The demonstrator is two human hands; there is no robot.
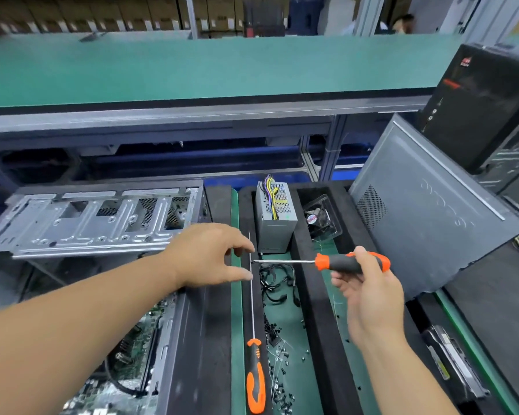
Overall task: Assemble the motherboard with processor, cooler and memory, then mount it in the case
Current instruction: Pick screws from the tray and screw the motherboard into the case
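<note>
My right hand [369, 292] grips the orange and black handle of a screwdriver [352, 262], its shaft pointing left. My left hand [213, 256] is at the shaft's tip, thumb and fingers curved around it with a small gap; whether they pinch a screw I cannot tell. The open metal case [87, 223] lies at the left. The green motherboard [123, 360] sits inside it at the lower left, partly hidden by my left forearm.
A second long screwdriver [255, 375] lies on the black foam tray. The green tray floor [297, 339] holds loose screws and black cables. A grey power supply [274, 217] and a boxed fan [319, 220] stand behind. A grey side panel [426, 211] leans at right.
</note>
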